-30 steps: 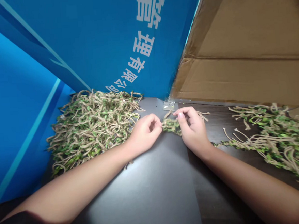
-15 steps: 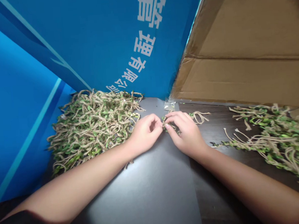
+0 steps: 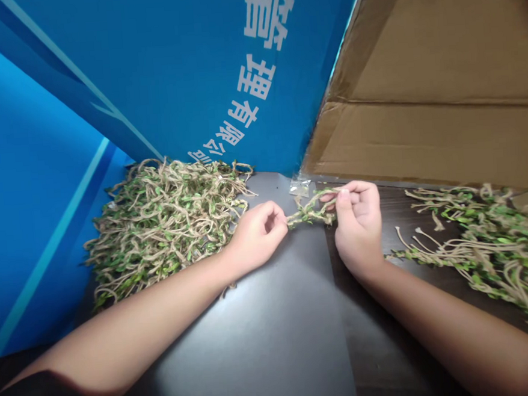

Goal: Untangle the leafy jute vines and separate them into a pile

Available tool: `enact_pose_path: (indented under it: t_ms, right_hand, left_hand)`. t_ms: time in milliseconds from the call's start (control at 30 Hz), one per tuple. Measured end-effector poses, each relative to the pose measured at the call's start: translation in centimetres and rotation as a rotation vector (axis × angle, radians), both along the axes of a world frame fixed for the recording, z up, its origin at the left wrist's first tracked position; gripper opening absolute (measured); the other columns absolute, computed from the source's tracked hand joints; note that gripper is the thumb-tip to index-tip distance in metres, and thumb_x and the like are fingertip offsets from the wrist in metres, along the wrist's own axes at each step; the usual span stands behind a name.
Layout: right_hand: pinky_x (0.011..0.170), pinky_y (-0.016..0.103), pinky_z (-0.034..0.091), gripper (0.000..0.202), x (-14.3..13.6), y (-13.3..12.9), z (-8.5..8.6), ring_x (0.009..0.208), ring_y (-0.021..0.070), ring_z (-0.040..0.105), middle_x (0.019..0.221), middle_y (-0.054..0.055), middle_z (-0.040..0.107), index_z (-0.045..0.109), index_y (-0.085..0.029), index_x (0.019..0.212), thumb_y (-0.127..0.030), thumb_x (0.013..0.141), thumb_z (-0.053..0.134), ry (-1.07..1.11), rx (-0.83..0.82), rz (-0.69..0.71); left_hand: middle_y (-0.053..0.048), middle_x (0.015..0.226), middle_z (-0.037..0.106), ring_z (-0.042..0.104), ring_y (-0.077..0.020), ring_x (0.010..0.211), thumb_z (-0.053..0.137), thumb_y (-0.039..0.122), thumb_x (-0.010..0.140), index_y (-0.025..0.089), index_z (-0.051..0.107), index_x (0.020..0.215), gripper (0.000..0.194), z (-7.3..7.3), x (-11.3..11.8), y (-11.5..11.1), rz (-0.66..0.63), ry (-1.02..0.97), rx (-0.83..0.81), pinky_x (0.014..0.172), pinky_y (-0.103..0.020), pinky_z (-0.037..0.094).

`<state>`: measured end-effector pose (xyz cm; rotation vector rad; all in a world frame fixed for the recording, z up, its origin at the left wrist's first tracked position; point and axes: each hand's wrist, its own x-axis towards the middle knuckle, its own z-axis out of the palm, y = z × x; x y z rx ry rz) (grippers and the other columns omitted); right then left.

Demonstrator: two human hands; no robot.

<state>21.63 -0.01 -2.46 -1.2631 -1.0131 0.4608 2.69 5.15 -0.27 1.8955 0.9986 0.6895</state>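
Between my hands, low over the grey board, stretches a twine garland with small green leaves (image 3: 312, 212). My left hand (image 3: 260, 234) pinches its left end between thumb and forefinger. On the other side, my right hand (image 3: 360, 218) has closed its fingers around the twine at the garland's right part; the fingertips partly hide the strands there. To the left of my left hand lies a big heap of similar leafy twine pieces (image 3: 166, 223). Another pile of leafy twine garlands (image 3: 498, 248) spreads out right of my right hand, its loose tan ends pointing left.
The grey board (image 3: 265, 342) lies on a dark wood-grain table (image 3: 383, 346). Behind stand a blue panel with white characters (image 3: 182, 65) and a cardboard sheet (image 3: 431, 132). A small clear plastic packet (image 3: 300, 187) lies beyond the garland.
My right hand has moved right, away from my left hand, and now grips the twine farther along. More of the garland shows between them. My left hand has stayed put.
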Motion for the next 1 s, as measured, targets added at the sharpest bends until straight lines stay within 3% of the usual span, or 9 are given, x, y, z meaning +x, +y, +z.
enact_pose_path:
  t_ms: [133,200,333,400,467,567,633,800,1000]
  right_hand:
    - [0.075,0.031,0.056,0.011,0.1,0.0,0.1,0.084,0.0147,0.071,0.09,0.003,0.069,0.047,-0.026,0.114,-0.029,0.104,0.049,-0.058,0.017,-0.008]
    - [0.077,0.032,0.055,0.006,0.3,-0.1,0.2,0.086,0.0149,0.069,0.089,0.003,0.067,0.054,-0.024,0.104,-0.024,0.103,0.047,-0.163,0.015,0.013]
    - [0.085,0.037,0.055,0.026,0.4,-0.5,0.7,0.092,0.0174,0.067,0.09,0.004,0.069,0.065,-0.021,0.078,-0.016,0.098,0.048,-0.293,-0.023,0.104]
    - [0.089,0.039,0.056,0.025,0.3,-0.6,0.8,0.098,0.0191,0.068,0.098,0.006,0.071,0.072,-0.022,0.09,-0.017,0.098,0.05,-0.33,-0.027,0.116]
    - [0.092,0.042,0.059,0.027,0.1,-0.7,0.7,0.108,0.0218,0.067,0.114,0.008,0.071,0.074,-0.024,0.114,-0.02,0.099,0.052,-0.36,0.001,0.105]
    - [0.091,0.044,0.062,0.053,-0.1,-0.8,0.3,0.115,0.0241,0.066,0.146,0.013,0.056,0.053,-0.032,0.15,-0.022,0.098,0.053,-0.374,0.046,0.086]
    - [0.088,0.045,0.064,0.068,-0.1,-0.9,0.1,0.113,0.0243,0.066,0.16,0.013,0.041,0.034,-0.038,0.162,-0.023,0.098,0.053,-0.36,0.047,0.075]
    - [0.091,0.045,0.063,0.083,-0.3,-1.1,0.3,0.124,0.0278,0.06,0.175,0.006,0.013,0.016,-0.044,0.167,-0.024,0.097,0.055,-0.321,0.062,0.03]
    - [0.105,0.049,0.058,0.087,0.0,-1.0,0.4,0.139,0.0307,0.053,0.178,0.003,-0.004,0.011,-0.041,0.168,-0.025,0.096,0.057,-0.399,0.04,-0.05]
  left_hand:
    - [0.001,0.071,0.062,0.054,-0.01,0.068,0.058,0.023,0.09,0.017,0.061,0.081,0.012,0.0,0.0,0.0,-0.002,-0.003,-0.001,0.065,-0.022,0.04]
    - [0.001,0.071,0.062,0.054,-0.01,0.068,0.057,0.023,0.091,0.017,0.061,0.082,0.012,0.0,0.0,0.0,-0.004,-0.006,-0.002,0.065,-0.022,0.04]
    - [0.001,0.072,0.062,0.054,-0.0098,0.067,0.057,0.024,0.091,0.017,0.06,0.082,0.012,0.0,0.0,0.0,-0.01,-0.01,-0.001,0.065,-0.022,0.041]
    - [0.001,0.071,0.062,0.054,-0.0098,0.067,0.056,0.024,0.091,0.017,0.06,0.081,0.012,0.0,0.0,0.0,-0.011,-0.01,0.0,0.065,-0.022,0.041]
    - [0.001,0.071,0.061,0.054,-0.0099,0.067,0.056,0.024,0.092,0.017,0.059,0.081,0.013,0.0,0.0,0.0,-0.01,-0.011,0.001,0.065,-0.022,0.04]
    - [0.001,0.071,0.061,0.053,-0.01,0.067,0.056,0.024,0.091,0.018,0.058,0.08,0.013,0.0,0.0,0.0,-0.007,-0.012,0.001,0.065,-0.022,0.04]
    - [0.001,0.07,0.06,0.053,-0.0102,0.067,0.056,0.023,0.09,0.018,0.058,0.079,0.012,0.1,0.0,0.0,-0.005,-0.012,0.002,0.065,-0.022,0.04]
    - [0.001,0.07,0.06,0.053,-0.0106,0.067,0.055,0.021,0.089,0.018,0.057,0.079,0.011,0.1,0.1,0.0,0.005,-0.012,0.006,0.065,-0.023,0.04]
    - [0.002,0.07,0.059,0.053,-0.0105,0.067,0.055,0.021,0.088,0.018,0.056,0.078,0.01,0.1,0.1,0.0,0.007,-0.01,0.001,0.064,-0.023,0.039]
